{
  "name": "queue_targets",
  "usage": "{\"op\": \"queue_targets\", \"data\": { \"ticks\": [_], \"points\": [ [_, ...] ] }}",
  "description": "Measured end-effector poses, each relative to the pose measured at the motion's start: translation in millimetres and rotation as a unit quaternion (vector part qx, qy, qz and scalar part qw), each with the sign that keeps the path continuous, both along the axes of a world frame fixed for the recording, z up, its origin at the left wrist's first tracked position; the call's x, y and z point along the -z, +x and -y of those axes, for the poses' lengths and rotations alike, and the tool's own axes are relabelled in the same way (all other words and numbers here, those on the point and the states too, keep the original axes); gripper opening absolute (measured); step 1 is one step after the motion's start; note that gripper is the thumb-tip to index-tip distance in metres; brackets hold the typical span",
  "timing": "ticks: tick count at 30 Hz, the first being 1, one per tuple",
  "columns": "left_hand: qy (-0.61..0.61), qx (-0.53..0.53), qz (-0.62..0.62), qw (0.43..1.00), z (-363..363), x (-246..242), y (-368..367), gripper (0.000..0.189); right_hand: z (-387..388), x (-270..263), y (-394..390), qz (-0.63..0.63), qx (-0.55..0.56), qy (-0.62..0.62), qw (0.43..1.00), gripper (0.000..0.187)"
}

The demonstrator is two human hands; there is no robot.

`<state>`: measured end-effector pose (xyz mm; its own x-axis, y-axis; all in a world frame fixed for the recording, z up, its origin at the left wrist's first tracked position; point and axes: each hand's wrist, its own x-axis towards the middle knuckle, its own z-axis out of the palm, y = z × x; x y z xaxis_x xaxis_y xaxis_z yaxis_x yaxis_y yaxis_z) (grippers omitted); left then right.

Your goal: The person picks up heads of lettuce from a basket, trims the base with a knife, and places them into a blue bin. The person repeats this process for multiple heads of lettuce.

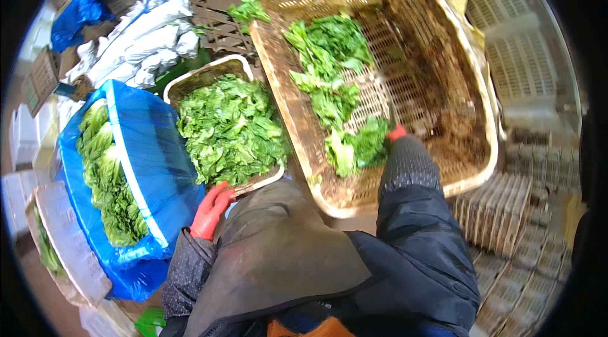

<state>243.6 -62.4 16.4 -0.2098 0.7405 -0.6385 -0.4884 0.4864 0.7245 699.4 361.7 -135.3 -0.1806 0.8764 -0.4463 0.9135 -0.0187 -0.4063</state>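
Observation:
My left hand (213, 209), in a red glove, rests with its fingers apart at the near corner of a smaller plastic crate (244, 61) heaped with cut leafy greens (232, 133). My right hand (396, 133), also red-gloved and mostly hidden by its dark knitted cuff, reaches down into a large, dirt-stained plastic crate (280, 95). What looks like a narrow knife blade (392, 111) projects from it. Just left of that hand lie dark green leaves (372, 142), and more loose leaves (332, 42) stretch along the left half of the large crate's slatted floor.
Left of the smaller crate stands a container lined with blue plastic (156, 133), holding lettuce-like greens (111, 175). White filled bags (147, 47) are piled at the upper left. A foam box (71, 237) is at the far left. Slatted crates (494, 209) stand at the right.

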Motion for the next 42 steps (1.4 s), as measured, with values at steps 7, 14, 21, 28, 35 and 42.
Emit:
{"op": "queue_targets", "data": {
  "ticks": [7, 14, 21, 28, 35, 42],
  "points": [
    [0.042, 0.077, -0.026, 0.996, -48.4, -3.7, 4.3, 0.053, -29.8, -158.7, -174.6, 0.099, -0.166, 0.007, 0.981, 0.026],
    [0.26, -0.019, 0.299, 0.918, -138.4, -29.9, -24.9, 0.056, 123.3, -318.1, -299.1, -0.228, -0.393, 0.471, 0.756, 0.025],
    [0.326, 0.097, 0.19, 0.921, -109.9, -42.4, -133.3, 0.04, 203.8, -171.9, -285.6, -0.423, 0.072, -0.164, 0.889, 0.044],
    [0.231, -0.028, 0.225, 0.946, -54.1, 24.0, -65.1, 0.022, 234.4, -295.1, -337.2, -0.187, -0.539, 0.296, 0.766, 0.034],
    [0.257, -0.022, 0.377, 0.89, -55.7, 19.9, -62.0, 0.025, 165.0, -214.1, -337.6, -0.062, -0.481, 0.302, 0.821, 0.019],
    [0.247, -0.027, 0.505, 0.826, -69.3, -49.9, -56.2, 0.045, 184.9, -285.6, -373.1, -0.368, -0.447, -0.006, 0.815, 0.043]
  ]
}}
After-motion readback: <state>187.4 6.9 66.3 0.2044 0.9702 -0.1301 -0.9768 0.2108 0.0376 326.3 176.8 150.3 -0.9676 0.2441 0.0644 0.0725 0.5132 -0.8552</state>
